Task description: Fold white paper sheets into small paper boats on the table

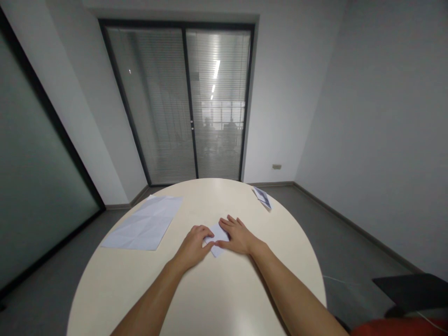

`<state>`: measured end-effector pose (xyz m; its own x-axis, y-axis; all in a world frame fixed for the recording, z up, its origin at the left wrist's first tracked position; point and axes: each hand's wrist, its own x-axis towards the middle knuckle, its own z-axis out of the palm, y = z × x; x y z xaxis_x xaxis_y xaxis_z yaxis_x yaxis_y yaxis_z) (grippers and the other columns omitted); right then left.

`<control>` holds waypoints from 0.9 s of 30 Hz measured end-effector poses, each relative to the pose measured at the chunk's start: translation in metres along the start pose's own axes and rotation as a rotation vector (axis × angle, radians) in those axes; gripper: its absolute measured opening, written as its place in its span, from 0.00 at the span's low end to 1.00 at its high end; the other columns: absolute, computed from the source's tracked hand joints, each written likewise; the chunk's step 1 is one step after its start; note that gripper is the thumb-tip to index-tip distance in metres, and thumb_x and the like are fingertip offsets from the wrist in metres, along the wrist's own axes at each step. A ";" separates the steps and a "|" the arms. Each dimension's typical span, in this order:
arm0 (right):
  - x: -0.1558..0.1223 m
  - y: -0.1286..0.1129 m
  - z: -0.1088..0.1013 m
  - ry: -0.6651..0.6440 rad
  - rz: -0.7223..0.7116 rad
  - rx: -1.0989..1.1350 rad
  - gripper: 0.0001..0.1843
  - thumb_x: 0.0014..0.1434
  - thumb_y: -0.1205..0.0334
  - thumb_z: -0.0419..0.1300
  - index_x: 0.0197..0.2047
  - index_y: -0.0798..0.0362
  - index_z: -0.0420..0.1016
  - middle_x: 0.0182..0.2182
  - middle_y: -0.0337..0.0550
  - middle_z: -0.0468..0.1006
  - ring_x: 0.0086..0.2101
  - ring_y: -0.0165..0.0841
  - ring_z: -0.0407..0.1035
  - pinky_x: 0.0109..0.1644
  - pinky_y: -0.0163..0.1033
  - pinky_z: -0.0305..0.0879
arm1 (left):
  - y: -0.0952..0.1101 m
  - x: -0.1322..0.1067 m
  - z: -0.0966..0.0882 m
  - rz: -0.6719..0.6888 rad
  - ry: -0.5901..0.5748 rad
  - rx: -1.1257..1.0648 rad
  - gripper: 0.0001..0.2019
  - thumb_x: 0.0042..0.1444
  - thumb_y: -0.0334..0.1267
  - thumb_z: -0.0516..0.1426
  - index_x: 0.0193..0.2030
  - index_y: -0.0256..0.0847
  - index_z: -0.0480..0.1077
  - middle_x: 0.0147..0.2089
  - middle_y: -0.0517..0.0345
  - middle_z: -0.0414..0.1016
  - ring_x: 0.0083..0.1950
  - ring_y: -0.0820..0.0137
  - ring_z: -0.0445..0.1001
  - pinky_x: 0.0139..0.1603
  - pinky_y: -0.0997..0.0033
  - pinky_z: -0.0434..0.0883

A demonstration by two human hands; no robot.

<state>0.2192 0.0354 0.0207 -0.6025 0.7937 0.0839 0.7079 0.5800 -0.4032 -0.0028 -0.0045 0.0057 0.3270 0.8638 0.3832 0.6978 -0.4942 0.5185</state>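
A small folded piece of white paper [217, 241] lies near the middle of the round cream table [210, 298]. My left hand [194, 245] rests on the paper's left side with its fingers curled, pinching its edge. Flat on the paper's right side lies my right hand [238, 234], fingers stretched out and pressing down. Both forearms reach in from the bottom of the view. Most of the paper is hidden under the two hands.
A large creased white sheet [145, 223] lies at the table's left edge. A small printed folded paper [262, 197] sits at the far right edge. Beyond stand glass sliding doors with blinds [185, 107]. A dark chair part [413, 289] is at the lower right.
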 end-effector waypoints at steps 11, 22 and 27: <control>0.002 0.004 0.007 -0.004 -0.061 -0.034 0.55 0.53 0.28 0.61 0.73 0.55 0.57 0.73 0.58 0.52 0.71 0.58 0.41 0.72 0.66 0.36 | 0.001 0.000 -0.004 -0.016 -0.032 0.016 0.08 0.57 0.34 0.61 0.44 0.43 0.76 0.47 0.53 0.78 0.53 0.60 0.72 0.57 0.59 0.68; 0.003 0.008 0.005 0.097 0.039 -0.050 0.40 0.63 0.39 0.59 0.71 0.52 0.61 0.73 0.56 0.53 0.72 0.55 0.40 0.71 0.66 0.39 | -0.004 0.000 -0.001 0.003 0.012 0.133 0.09 0.59 0.37 0.61 0.46 0.44 0.76 0.47 0.52 0.78 0.50 0.59 0.74 0.57 0.55 0.67; 0.004 0.010 0.006 0.141 0.084 -0.070 0.37 0.63 0.45 0.61 0.70 0.53 0.62 0.72 0.56 0.54 0.72 0.53 0.42 0.72 0.63 0.40 | -0.005 0.000 0.001 0.012 0.032 0.118 0.11 0.59 0.37 0.61 0.48 0.43 0.76 0.48 0.52 0.78 0.52 0.59 0.73 0.59 0.55 0.68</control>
<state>0.2219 0.0432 0.0116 -0.4861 0.8548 0.1819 0.7801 0.5182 -0.3505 -0.0054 -0.0018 0.0023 0.3168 0.8532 0.4143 0.7647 -0.4882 0.4206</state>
